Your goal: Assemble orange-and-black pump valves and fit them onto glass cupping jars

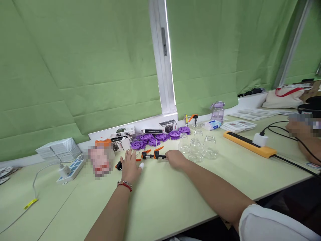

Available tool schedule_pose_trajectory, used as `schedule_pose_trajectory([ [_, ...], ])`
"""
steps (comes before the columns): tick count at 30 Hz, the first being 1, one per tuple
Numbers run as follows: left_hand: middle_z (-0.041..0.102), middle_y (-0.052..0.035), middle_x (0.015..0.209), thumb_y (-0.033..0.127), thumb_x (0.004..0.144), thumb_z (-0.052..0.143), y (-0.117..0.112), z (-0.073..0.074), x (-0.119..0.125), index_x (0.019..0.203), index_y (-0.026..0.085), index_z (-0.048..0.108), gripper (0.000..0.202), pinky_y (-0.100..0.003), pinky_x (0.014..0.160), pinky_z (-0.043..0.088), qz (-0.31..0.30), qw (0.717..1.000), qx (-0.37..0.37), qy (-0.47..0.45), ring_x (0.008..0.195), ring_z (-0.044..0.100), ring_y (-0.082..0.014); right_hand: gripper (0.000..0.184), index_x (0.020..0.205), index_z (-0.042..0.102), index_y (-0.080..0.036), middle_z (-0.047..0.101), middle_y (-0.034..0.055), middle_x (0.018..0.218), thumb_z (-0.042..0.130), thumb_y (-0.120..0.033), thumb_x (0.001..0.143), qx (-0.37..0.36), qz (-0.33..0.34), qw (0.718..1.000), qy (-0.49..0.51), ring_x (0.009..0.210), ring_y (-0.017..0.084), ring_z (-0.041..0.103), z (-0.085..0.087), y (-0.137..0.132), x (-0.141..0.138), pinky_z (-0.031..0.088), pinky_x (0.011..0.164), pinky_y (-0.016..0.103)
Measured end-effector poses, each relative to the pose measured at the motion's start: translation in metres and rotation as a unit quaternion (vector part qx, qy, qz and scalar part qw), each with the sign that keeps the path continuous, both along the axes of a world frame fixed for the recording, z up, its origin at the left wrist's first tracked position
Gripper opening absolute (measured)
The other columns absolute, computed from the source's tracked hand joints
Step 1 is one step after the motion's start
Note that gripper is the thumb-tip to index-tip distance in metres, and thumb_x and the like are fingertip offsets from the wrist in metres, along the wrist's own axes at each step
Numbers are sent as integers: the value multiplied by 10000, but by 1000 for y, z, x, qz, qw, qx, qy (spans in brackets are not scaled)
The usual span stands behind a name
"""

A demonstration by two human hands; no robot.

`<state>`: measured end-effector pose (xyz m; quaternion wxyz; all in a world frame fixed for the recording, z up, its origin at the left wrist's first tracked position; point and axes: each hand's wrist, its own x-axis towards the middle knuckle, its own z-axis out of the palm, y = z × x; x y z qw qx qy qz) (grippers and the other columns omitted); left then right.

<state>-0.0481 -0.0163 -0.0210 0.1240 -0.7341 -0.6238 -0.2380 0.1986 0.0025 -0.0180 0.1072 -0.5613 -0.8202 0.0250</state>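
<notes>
My left hand [130, 165] lies on the pale green table [160, 197], fingers stretched out over small orange-and-black clamps [150, 154]; a red bracelet sits at its wrist. My right hand [175, 158] rests beside it with fingers curled at the end of one clamp [158, 155]. Just behind the clamps lies a row of purple round lids [160, 137]. Several clear glass jars [198, 147] stand right of my right hand.
Small boxes [122, 134] line the window sill. A white power strip [70, 169] and stacked cards [59, 149] lie at left. A yellow power strip [250, 144], a purple bottle [217, 111], trays and another person's hand [298, 129] are at right.
</notes>
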Motion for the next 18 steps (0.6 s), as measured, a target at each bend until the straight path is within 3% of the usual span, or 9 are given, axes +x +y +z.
schedule_pose_trajectory([
  [5, 258, -122, 1508, 326, 774, 521, 11, -8, -13, 1362, 173, 384, 623, -623, 1085, 32, 90, 995, -35, 38, 1400, 117, -346, 210, 940, 669, -125, 660, 147, 983, 475, -175, 874, -3, -26, 998, -50, 916, 243, 614, -7, 12, 9, 401, 704, 280],
  [18, 326, -151, 1474, 410, 804, 453, 18, -22, -14, 1328, 167, 435, 578, -617, 1071, 65, 74, 991, -105, 43, 1366, 219, -347, 230, 991, 672, -137, 650, 141, 1007, 474, -176, 880, 7, -31, 996, -84, 946, 231, 606, -12, 17, 13, 416, 739, 276],
])
